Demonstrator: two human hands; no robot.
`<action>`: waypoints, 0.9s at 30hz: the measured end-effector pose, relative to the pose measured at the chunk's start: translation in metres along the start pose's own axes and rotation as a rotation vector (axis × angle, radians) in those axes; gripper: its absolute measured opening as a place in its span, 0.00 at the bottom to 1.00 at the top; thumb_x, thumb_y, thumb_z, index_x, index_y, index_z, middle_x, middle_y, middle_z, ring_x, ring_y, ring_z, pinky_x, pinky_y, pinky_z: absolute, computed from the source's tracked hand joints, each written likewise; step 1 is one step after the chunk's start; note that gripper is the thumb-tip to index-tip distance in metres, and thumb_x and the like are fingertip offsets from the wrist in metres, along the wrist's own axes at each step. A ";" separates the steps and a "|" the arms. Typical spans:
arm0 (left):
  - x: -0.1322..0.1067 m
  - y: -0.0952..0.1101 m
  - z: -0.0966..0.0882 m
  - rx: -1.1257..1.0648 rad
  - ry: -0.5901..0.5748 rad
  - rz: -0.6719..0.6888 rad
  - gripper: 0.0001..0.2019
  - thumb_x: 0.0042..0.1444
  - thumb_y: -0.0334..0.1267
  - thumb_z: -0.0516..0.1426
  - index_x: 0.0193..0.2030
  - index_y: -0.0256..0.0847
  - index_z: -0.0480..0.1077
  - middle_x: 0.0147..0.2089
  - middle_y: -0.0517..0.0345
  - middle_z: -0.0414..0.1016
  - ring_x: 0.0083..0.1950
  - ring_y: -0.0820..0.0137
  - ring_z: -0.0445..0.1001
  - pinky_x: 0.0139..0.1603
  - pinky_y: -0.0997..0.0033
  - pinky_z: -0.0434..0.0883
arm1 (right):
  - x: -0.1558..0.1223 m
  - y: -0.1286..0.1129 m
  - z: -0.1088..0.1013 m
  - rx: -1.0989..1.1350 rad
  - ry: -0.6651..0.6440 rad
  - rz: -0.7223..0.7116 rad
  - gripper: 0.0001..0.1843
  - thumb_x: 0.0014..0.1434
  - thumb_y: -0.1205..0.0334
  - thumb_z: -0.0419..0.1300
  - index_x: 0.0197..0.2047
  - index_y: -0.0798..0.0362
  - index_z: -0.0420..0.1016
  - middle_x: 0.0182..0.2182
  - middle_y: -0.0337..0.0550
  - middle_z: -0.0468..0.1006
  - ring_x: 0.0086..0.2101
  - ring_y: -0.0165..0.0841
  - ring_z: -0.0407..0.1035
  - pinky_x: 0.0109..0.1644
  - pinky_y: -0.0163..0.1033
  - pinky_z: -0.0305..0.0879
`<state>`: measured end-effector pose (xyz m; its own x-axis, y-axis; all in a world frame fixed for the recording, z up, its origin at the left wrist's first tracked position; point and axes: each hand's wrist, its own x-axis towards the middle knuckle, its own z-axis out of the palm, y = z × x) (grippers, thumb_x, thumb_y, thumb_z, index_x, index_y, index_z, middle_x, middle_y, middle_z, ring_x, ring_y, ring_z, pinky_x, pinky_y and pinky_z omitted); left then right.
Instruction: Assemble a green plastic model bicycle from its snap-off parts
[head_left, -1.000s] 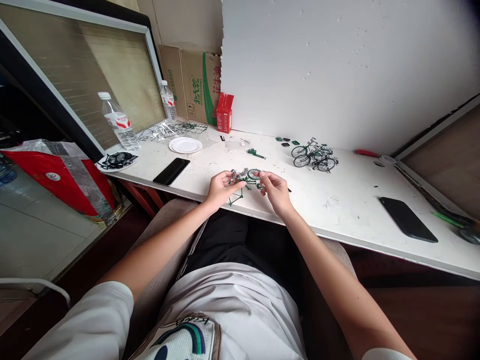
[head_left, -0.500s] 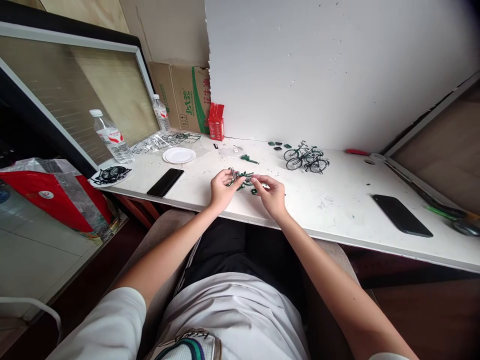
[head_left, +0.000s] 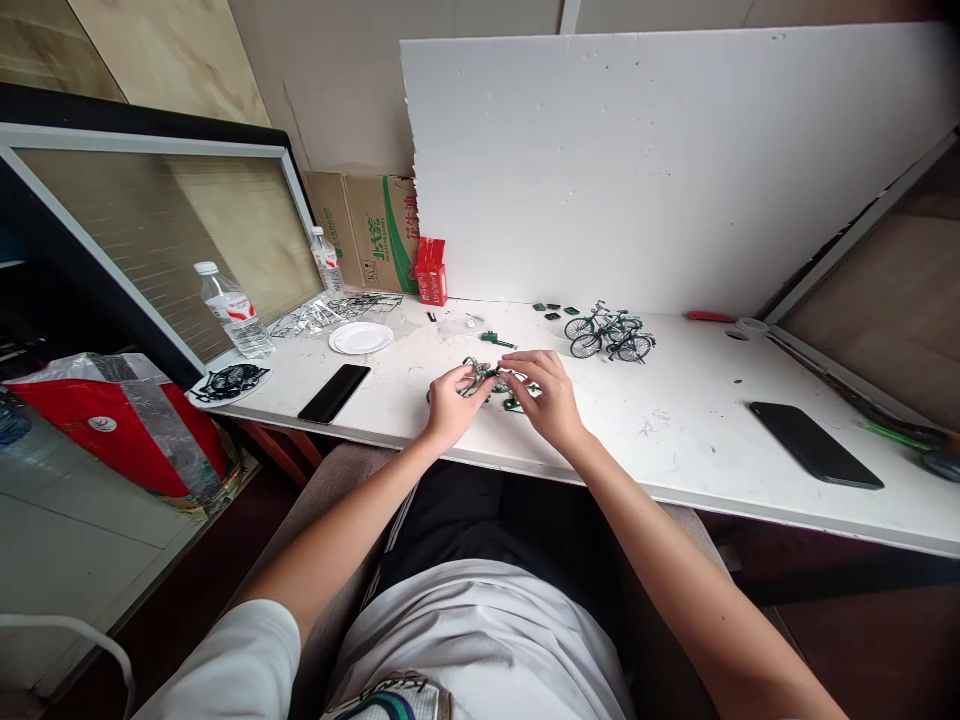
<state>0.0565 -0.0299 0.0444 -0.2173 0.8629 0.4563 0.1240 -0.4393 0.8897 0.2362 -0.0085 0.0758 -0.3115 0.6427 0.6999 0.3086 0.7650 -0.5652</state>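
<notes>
My left hand point(head_left: 448, 405) and my right hand point(head_left: 545, 400) meet over the near edge of the white table point(head_left: 675, 420). Both pinch a small green and silver model bicycle point(head_left: 491, 378), partly built, held just above the tabletop. The left fingers grip its left end with a wheel. The right fingers curl over its right end and hide it. Two finished green model bicycles point(head_left: 609, 333) stand farther back on the table.
A black phone point(head_left: 334, 393) lies left of my hands, another phone point(head_left: 815, 458) at the right. A white plate point(head_left: 361, 338), two water bottles point(head_left: 233, 310), plastic part frames point(head_left: 330, 310), a red carton point(head_left: 430, 271), a cardboard box point(head_left: 375, 230) and a white foam board point(head_left: 660, 170) stand behind.
The camera has tilted up, so the table sits lower in view. My hands have lowered the model closer to the table and the right fingers now cover more of it.
</notes>
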 end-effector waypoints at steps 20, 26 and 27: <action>-0.005 -0.021 0.002 0.079 -0.010 0.032 0.18 0.55 0.48 0.71 0.46 0.40 0.79 0.48 0.47 0.85 0.50 0.57 0.85 0.57 0.57 0.80 | 0.011 0.033 -0.005 0.371 -0.191 0.299 0.18 0.61 0.42 0.71 0.46 0.45 0.89 0.47 0.50 0.86 0.48 0.45 0.78 0.43 0.47 0.78; -0.006 -0.028 0.001 0.119 0.012 0.106 0.14 0.58 0.46 0.70 0.45 0.40 0.79 0.47 0.48 0.85 0.48 0.59 0.85 0.56 0.59 0.80 | 0.006 0.038 0.006 0.312 -0.139 0.255 0.17 0.64 0.44 0.69 0.47 0.45 0.89 0.46 0.49 0.86 0.48 0.43 0.78 0.42 0.43 0.75; -0.006 -0.030 0.001 0.131 0.013 0.124 0.14 0.58 0.46 0.70 0.45 0.40 0.79 0.47 0.48 0.85 0.48 0.59 0.85 0.56 0.59 0.80 | 0.005 0.038 0.007 0.315 -0.136 0.259 0.17 0.64 0.44 0.69 0.47 0.45 0.89 0.47 0.49 0.86 0.48 0.43 0.78 0.42 0.43 0.75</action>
<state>0.0547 -0.0219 0.0154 -0.2050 0.8002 0.5636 0.2758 -0.5052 0.8177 0.2399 0.0242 0.0550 -0.3820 0.7983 0.4656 0.1094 0.5393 -0.8349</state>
